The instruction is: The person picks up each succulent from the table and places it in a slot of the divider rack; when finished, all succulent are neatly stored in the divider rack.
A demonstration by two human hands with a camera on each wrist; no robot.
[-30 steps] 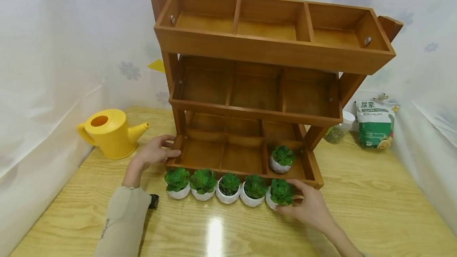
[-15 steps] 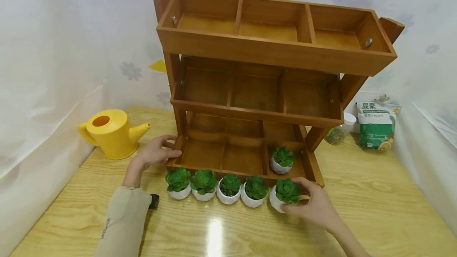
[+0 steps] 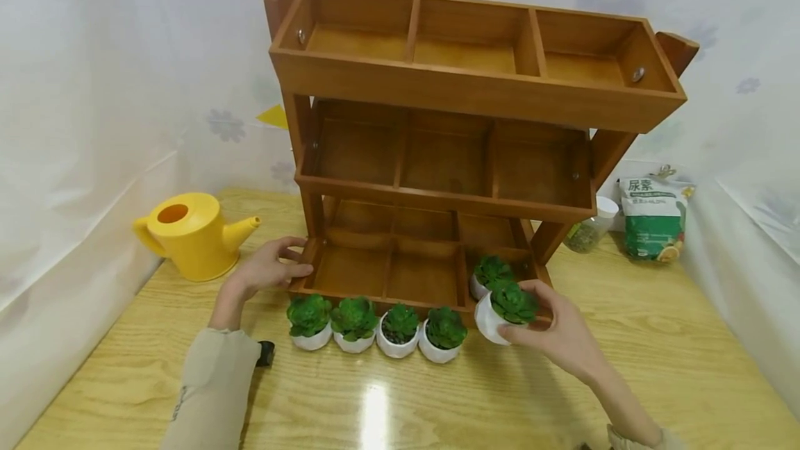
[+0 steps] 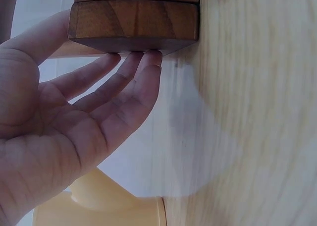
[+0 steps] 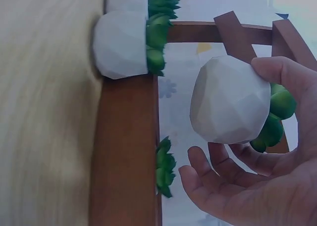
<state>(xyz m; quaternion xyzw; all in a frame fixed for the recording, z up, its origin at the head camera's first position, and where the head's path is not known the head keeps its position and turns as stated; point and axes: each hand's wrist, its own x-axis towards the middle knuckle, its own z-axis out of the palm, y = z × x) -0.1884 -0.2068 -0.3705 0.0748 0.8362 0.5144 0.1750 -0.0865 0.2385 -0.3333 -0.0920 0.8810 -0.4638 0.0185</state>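
Note:
In the head view a wooden three-tier plant stand (image 3: 400, 189) faces me. My left hand (image 3: 271, 266) holds the left end of its bottom tier; in the left wrist view the fingertips touch the wood (image 4: 133, 20) and the thumb lies across it. My right hand (image 3: 559, 328) grips a potted succulent (image 3: 494, 318) by its white faceted pot, thumb on one side and fingers on the other. It is raised and tilted at the front of the bottom right compartment, overlapping another succulent (image 3: 492, 271) that sits inside. The right wrist view shows the held pot (image 5: 230, 99) off the table.
Several potted succulents (image 3: 398, 332) line up along the stand's front edge. A yellow watering can (image 3: 196, 235) stands at the left. A lidded jar (image 3: 590, 228) and a green-and-white bag (image 3: 656, 221) stand behind at the right, on the wooden table (image 3: 325, 408).
My right hand has drawn the rightmost succulent away from the row, then lifted it up and forward toward the bottom tier. My left hand stays at the stand's left end.

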